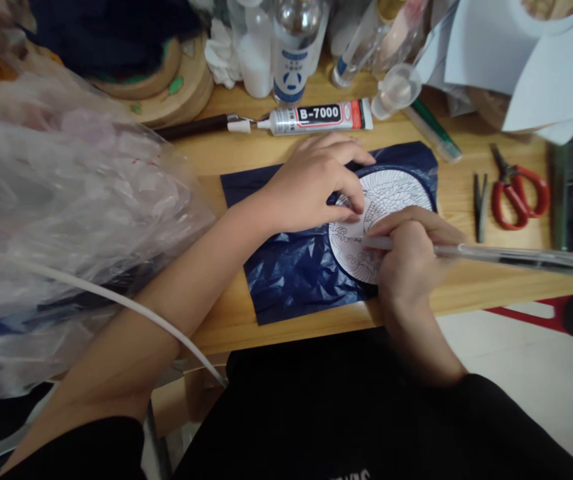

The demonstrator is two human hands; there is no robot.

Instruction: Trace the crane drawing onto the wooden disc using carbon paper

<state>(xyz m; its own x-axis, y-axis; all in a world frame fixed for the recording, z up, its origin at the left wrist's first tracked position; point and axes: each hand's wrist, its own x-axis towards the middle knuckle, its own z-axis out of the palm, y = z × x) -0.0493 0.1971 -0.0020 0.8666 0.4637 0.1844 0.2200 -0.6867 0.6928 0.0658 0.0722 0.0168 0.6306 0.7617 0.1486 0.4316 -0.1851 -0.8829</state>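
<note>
A round white paper with a black line drawing (396, 183) lies on a dark blue sheet (291, 273), which looks thin, shiny and creased. My right hand (411, 250) is closed around a clear-barrelled pen (511, 257), its tip at the lower left part of the drawing. The pen's barrel points out to the right, nearly level. Resting on the left part of the paper, my left hand (321, 180) has its fingers spread and bent, fingertips touching the paper and the blue sheet. Part of the drawing is hidden under both hands.
Behind the sheet lies a B-7000 glue tube (319, 117). Red-handled scissors (519, 193) and dark tweezers (480, 207) lie at right, near a green pen (434, 130). Bottles (294, 50) stand at the back. Plastic bags (66, 200) and a white cable (131, 303) occupy the left.
</note>
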